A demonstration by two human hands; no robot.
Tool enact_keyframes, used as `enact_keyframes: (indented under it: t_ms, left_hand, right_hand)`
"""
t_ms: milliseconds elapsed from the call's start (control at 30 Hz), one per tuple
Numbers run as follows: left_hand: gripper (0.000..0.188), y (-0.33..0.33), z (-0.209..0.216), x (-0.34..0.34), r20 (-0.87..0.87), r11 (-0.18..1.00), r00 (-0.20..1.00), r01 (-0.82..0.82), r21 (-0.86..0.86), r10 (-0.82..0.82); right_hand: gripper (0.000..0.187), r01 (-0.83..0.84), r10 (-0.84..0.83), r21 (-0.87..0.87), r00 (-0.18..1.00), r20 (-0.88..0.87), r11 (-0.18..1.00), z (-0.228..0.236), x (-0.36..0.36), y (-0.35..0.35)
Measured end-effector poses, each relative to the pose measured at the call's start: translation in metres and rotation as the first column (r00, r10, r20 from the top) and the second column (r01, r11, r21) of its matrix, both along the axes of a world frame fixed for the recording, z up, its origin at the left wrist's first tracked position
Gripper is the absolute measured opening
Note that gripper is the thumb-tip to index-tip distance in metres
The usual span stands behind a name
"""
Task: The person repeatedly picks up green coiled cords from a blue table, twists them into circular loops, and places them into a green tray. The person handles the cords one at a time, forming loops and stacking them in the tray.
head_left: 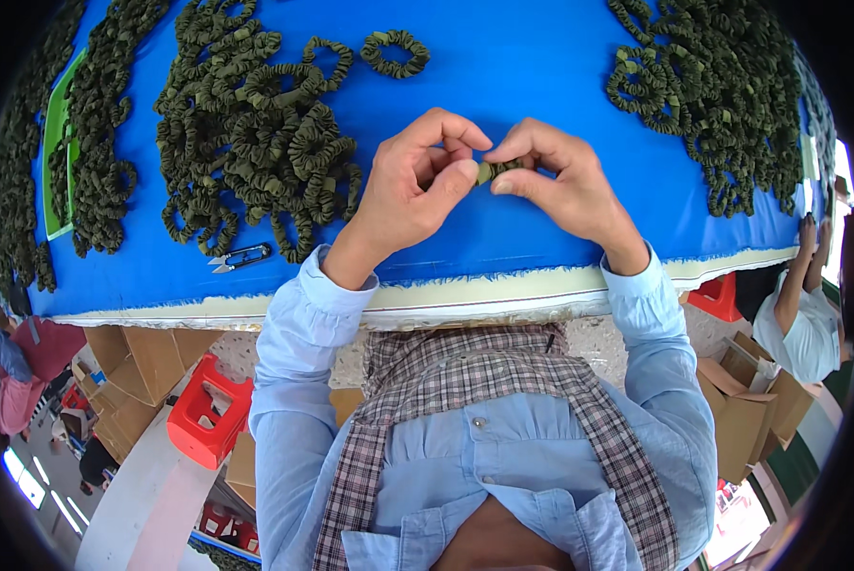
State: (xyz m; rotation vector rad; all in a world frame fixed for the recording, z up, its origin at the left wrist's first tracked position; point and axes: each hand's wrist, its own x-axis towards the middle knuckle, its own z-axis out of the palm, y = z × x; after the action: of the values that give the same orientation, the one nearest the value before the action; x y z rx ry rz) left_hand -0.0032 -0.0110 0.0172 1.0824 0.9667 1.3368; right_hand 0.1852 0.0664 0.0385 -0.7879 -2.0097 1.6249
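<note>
Over the blue-covered table, both my hands meet on one dark green scrunchie (505,167). My left hand (416,181) pinches its left end between thumb and forefinger, where a lighter green bit shows. Thumb and fingers of my right hand (565,181) close on the other end. Most of the scrunchie is hidden by my fingers. To the left of my left hand lies a big heap of dark green scrunchies (256,133), with a single scrunchie (395,54) apart from it. Small thread snips (240,258) rest below the heap, near the table's front edge.
Another scrunchie heap (722,86) lies at the right, and more (99,124) at the far left beside a green frame (56,143). Red stools (208,409) and cardboard boxes (746,409) stand below the table. Another person (803,309) is at the right edge.
</note>
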Motion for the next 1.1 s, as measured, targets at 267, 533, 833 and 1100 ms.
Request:
enact_keyframes:
  t_ms: [267,533,833,1100]
  left_hand:
    - [0.009,0.002,0.002,-0.006,0.006,0.987,0.997,-0.079,-0.143,0.08]
    - [0.024,0.004,0.0,0.012,-0.356,0.976,0.91,-0.181,0.121,0.213]
    - [0.01,0.001,-0.002,0.009,-0.39,0.95,0.867,-0.275,0.148,0.311]
    - [0.019,0.004,-0.006,-0.002,-0.188,0.973,0.958,-0.192,0.131,0.215]
  right_hand:
    - [0.006,0.093,-0.246,-0.483,0.932,-0.265,0.871,-0.004,0.009,0.018]
    - [0.012,0.154,-0.325,-0.561,0.92,-0.218,0.813,-0.006,-0.001,0.011]
    - [0.014,0.159,-0.345,-0.573,0.91,-0.231,0.804,-0.007,0.002,0.018]
    - [0.01,0.126,-0.162,-0.3,0.982,-0.097,0.946,-0.009,0.002,0.019]
